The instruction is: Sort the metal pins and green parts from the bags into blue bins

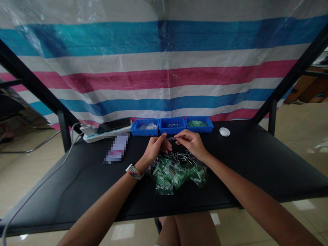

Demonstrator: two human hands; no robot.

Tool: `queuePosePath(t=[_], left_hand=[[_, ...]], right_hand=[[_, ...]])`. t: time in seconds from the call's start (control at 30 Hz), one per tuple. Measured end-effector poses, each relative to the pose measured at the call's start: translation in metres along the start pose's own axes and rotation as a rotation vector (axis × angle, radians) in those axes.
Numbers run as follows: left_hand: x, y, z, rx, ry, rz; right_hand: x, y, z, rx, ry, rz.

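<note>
Evidently, the middle of the bench is the working spot. Beyond the hands, along the far edge, stand the left tray, with clear bits; the middle tray, with a few pins; and the right tray, with green bits. They seem lined up so that either hand reaches them easily, each kind apart. Nearer the front edge, a heap of packets lies between the forearms, loose rods at its far side, probably to keep it close.

A thin piece is held above the bench, between trays and heap, perhaps raised for a better view. The right hand has its fingertips closed in a pinch at the piece's right end. The left hand is half curled, thumb beside the left end; I cannot tell whether it grips. The piece bridges the small gap between the hands, lying roughly crosswise.
</note>
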State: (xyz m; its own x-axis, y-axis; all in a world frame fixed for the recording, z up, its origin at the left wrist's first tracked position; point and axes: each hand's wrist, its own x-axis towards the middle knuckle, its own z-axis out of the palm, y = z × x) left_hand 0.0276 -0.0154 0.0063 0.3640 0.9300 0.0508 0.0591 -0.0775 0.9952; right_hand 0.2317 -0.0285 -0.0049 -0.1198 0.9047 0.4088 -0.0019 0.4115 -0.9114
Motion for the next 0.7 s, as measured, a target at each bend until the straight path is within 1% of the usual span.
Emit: queuePosePath(t=[0.1,0.3,0.37,0.43,0.5,0.57,0.63,0.7], left_hand=[[0.000,0.000,-0.001,-0.035,0.031,-0.007],[0.004,-0.006,-0.005,-0.102,0.062,-0.026],[0.006,-0.008,-0.007,-0.117,0.104,-0.027],[0.009,-0.009,-0.010,-0.128,0.162,-0.019],[0.011,-0.010,-0.015,-0.151,0.245,-0.007],[0.013,-0.010,-0.021,-0.187,0.364,0.003],[0.015,-0.009,-0.028,-0.231,0.497,0.013],[0.017,-0.008,-0.035,-0.282,0.596,0.024]], right_hand=[[-0.001,-0.001,-0.001,-0.099,-0.012,-0.097],[-0.001,-0.001,-0.003,-0.198,-0.045,-0.159],[0.000,-0.001,-0.004,-0.204,-0.023,-0.153],[0.000,0.000,-0.005,-0.214,0.006,-0.117],[0.000,0.002,-0.005,-0.256,-0.001,-0.079],[0.000,0.002,-0.006,-0.338,-0.080,-0.064],[-0.001,0.001,-0.007,-0.446,-0.222,-0.095],[-0.002,-0.001,-0.009,-0.543,-0.368,-0.153]])
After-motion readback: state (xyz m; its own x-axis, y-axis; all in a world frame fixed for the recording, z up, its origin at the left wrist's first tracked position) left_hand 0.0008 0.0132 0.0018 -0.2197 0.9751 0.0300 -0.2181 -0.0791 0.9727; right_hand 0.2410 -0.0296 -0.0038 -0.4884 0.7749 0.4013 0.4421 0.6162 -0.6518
